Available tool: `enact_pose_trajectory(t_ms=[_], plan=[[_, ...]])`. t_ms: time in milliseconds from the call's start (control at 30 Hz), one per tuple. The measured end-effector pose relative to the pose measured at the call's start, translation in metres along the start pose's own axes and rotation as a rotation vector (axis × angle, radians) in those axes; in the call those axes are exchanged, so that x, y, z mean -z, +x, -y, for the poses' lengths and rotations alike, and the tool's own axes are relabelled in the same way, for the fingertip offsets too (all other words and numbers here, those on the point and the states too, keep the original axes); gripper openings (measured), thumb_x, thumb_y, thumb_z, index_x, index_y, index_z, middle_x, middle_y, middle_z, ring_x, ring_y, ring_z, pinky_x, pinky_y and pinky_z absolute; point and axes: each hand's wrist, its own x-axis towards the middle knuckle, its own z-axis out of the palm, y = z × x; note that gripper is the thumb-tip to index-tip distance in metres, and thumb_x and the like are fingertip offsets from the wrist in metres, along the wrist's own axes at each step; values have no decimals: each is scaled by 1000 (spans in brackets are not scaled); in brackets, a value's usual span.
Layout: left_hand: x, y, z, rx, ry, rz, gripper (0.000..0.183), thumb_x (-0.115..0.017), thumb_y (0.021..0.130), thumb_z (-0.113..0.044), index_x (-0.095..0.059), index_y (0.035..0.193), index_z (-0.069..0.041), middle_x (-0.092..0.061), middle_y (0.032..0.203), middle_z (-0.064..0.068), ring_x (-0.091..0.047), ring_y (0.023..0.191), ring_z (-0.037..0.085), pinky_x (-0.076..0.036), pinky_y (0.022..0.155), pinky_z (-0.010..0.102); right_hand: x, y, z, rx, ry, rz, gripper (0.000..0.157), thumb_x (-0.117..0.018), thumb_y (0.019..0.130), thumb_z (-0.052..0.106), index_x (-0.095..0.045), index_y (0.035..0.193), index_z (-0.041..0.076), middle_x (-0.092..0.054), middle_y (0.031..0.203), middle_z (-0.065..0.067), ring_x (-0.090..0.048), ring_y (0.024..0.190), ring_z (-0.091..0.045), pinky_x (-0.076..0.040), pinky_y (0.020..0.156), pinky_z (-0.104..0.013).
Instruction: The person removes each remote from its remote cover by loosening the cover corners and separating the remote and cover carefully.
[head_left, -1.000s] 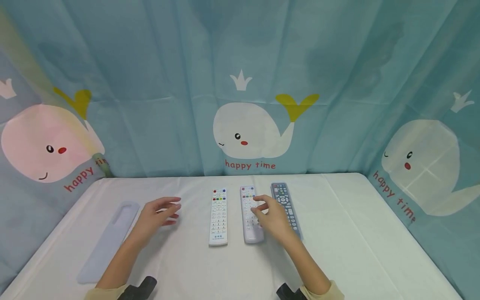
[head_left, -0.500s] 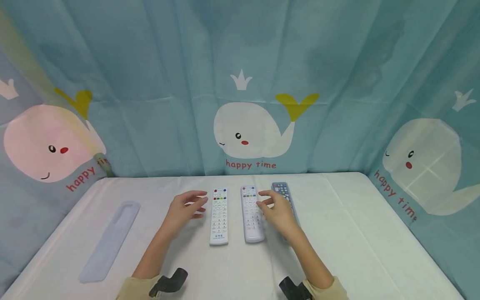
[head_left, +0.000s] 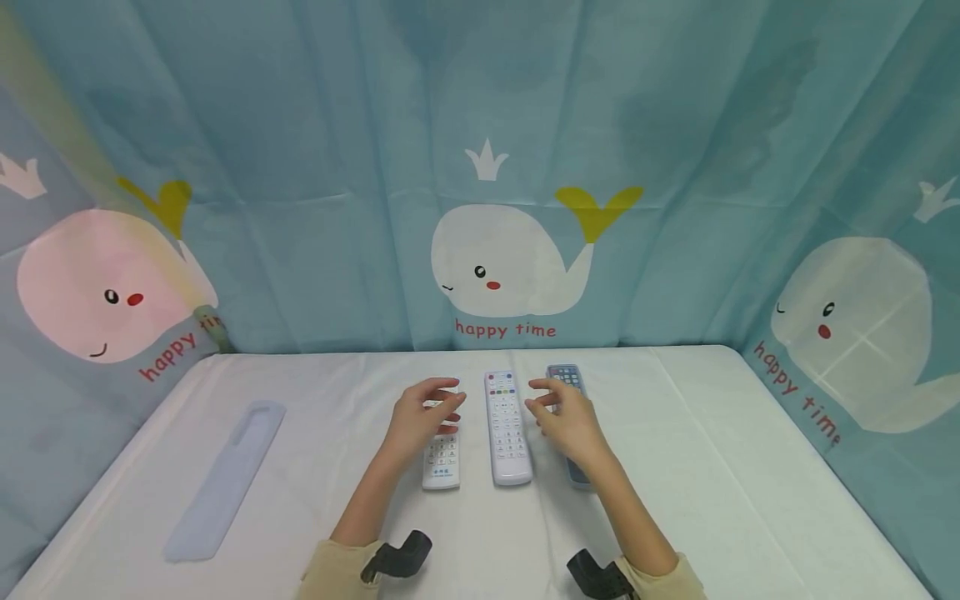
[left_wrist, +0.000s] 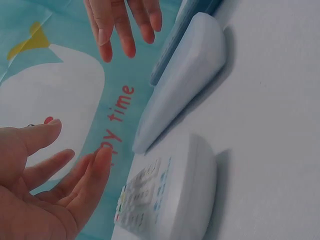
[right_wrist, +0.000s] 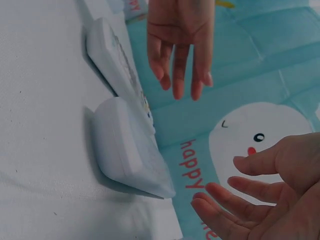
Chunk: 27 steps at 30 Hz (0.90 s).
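Three remote controls lie side by side. My left hand [head_left: 415, 423] hovers over the upper part of the left white remote [head_left: 442, 465], its fingers relaxed and holding nothing. Between the hands lies a second white remote [head_left: 508, 433], which has a pale lilac tint. Over the dark remote [head_left: 567, 375] is my right hand [head_left: 573, 423], loosely bent and without anything in it; hand and forearm hide much of that remote. In the left wrist view the left hand [left_wrist: 55, 195] is beside the nearest remote [left_wrist: 187, 195]. The right wrist view has both palms facing each other above the remotes.
A long, translucent bluish sleeve [head_left: 225, 483] with a slot near its far end lies flat at the left of the white-covered table [head_left: 750, 500]. Behind the table hangs a blue curtain [head_left: 337, 275] with whale prints, also closing in both sides.
My left hand has moved right, from the space beside the sleeve to over the left white remote. My right hand has shifted slightly right, off the middle remote. The remotes stay put.
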Motion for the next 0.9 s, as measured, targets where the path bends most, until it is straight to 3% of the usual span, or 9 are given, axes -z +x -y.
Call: enact_pose_trajectory(t_ms=[533,900], plan=[[-38,9,3,11,-38,-10,42,-70,103,-16,-62,140,3,-70,122,22,-74,98,31,-66,76,35,-3,9,-15,30,53,35,35,-68,100,3,-65,135,-4,-72,114,-23,-75,86,-35,-64,71,-36],[-50,8,11,49,-43,-5,44,-71,101,-13,-60,141,5,-66,126,25,-75,91,27,-66,75,35,-12,12,-22,21,60,61,34,-68,99,1,-66,132,-6,-72,114,-24,-75,84,-30,-65,72,-36]])
